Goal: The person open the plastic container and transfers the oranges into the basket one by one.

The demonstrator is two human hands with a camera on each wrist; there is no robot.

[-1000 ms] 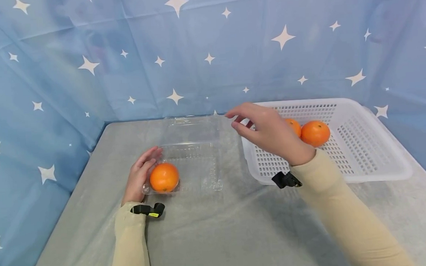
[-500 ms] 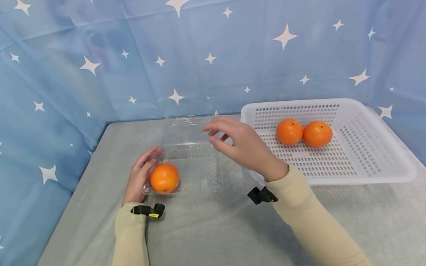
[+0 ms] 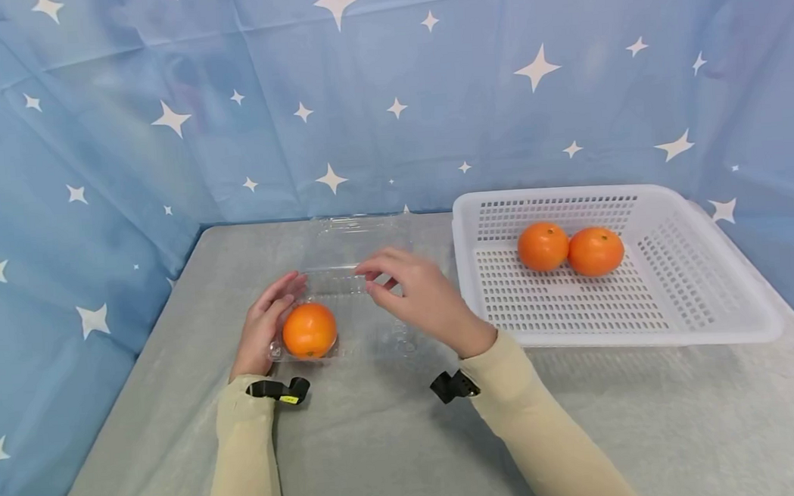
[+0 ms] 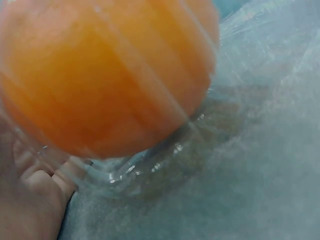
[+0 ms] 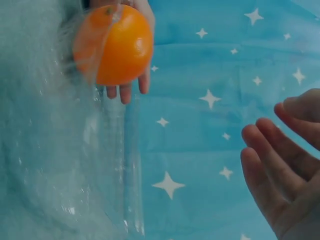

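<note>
A clear plastic clamshell box (image 3: pixel 361 330) stands on the table, its lid (image 3: pixel 362 239) folded back towards the curtain. One orange (image 3: pixel 309 331) sits in the box's left front part. My left hand (image 3: pixel 262 330) rests against the box's left wall with its fingers extended; through the plastic, the left wrist view shows part of that hand (image 4: pixel 37 197) beside the orange. Above the box's right side hovers my right hand (image 3: pixel 427 299), holding nothing. In the right wrist view its fingers (image 5: pixel 272 160) are loosely bent and apart from the box.
A white perforated plastic basket (image 3: pixel 571 309) stands to the right. Inside it, two oranges lie side by side, a left orange (image 3: pixel 543 246) and a right orange (image 3: pixel 596 252). Behind the grey-covered table (image 3: pixel 354 440) hangs a blue curtain (image 3: pixel 359 68) with white stars.
My right hand has moved left and nearer from over the basket's left edge to above the box, uncovering the basket's left orange. The left hand and the boxed orange stay in place.
</note>
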